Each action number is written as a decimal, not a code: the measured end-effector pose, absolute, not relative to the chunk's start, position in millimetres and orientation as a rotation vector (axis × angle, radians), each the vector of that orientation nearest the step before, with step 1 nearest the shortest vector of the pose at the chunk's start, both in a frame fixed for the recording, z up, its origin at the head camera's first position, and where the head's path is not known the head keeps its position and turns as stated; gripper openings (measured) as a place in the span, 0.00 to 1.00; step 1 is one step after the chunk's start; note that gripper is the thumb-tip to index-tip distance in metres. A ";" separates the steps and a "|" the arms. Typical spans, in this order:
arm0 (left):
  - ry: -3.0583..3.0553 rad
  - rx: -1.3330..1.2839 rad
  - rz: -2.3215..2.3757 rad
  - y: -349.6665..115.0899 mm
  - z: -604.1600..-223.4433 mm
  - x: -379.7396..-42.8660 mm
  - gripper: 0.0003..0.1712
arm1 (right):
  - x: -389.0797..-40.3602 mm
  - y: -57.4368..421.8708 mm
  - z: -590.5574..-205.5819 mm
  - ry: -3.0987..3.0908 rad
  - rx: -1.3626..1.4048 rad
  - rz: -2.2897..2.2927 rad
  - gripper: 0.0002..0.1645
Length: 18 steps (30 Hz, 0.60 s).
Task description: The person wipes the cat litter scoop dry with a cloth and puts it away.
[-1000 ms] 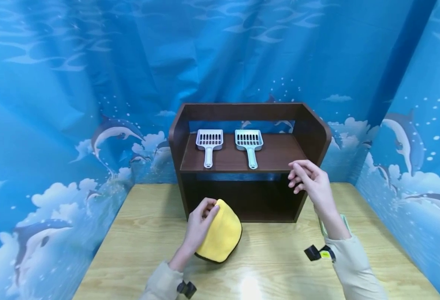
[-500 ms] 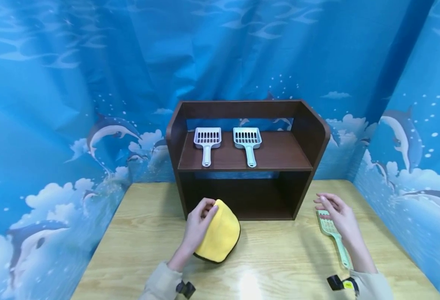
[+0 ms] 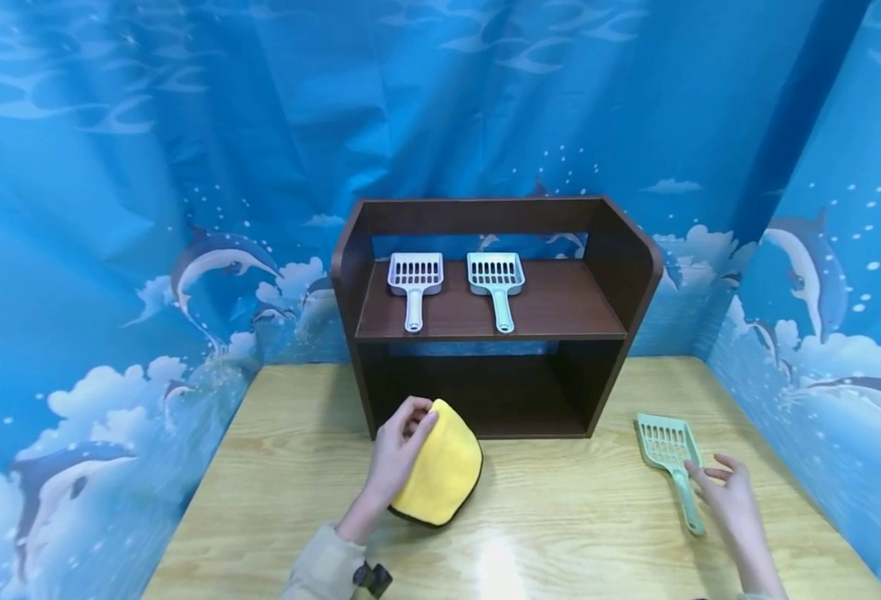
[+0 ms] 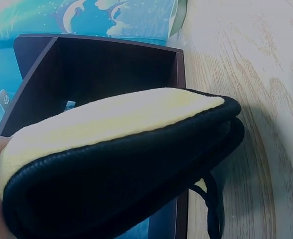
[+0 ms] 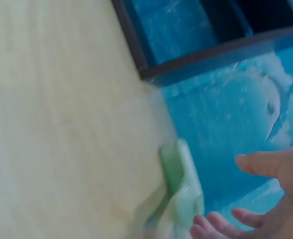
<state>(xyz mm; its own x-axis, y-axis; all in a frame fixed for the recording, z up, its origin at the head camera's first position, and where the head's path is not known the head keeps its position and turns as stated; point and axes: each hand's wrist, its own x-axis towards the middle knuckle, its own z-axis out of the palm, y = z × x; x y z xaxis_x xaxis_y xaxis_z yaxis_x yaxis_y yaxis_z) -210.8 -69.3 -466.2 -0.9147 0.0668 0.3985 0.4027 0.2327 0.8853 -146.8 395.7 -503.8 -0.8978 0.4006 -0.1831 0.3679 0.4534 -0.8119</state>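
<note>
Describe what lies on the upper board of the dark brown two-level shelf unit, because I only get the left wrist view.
Observer: Two slotted scoops, a pale lavender one and a pale aqua one, lie side by side, handles toward the person.

Operator: Where is the right hand?

Observer: Beside the light green slotted scoop on the pale wood-grain table; I can't tell whether they touch.

Operator: And how does the left hand hold the soft yellow fabric piece with black trim?

Observer: Thumb and fingers pinch its upper end, as the head view shows.
</note>
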 end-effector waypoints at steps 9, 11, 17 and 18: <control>-2.228 -0.407 -1.747 -69.5 -467.1 -211.2 0.03 | -148.4 406.4 -518.0 -2.719 -0.663 1.761 0.43; -2.221 -0.398 -1.752 -69.4 -467.2 -211.1 0.04 | -150.0 406.0 -520.0 -2.638 -0.639 1.936 0.38; -2.214 -0.391 -1.760 -70.8 -468.1 -211.2 0.05 | -149.7 410.0 -528.8 -2.314 -0.676 2.391 0.30; -2.217 -0.392 -1.761 -71.4 -468.1 -211.1 0.05 | -148.9 411.3 -530.6 -2.259 -0.690 2.442 0.31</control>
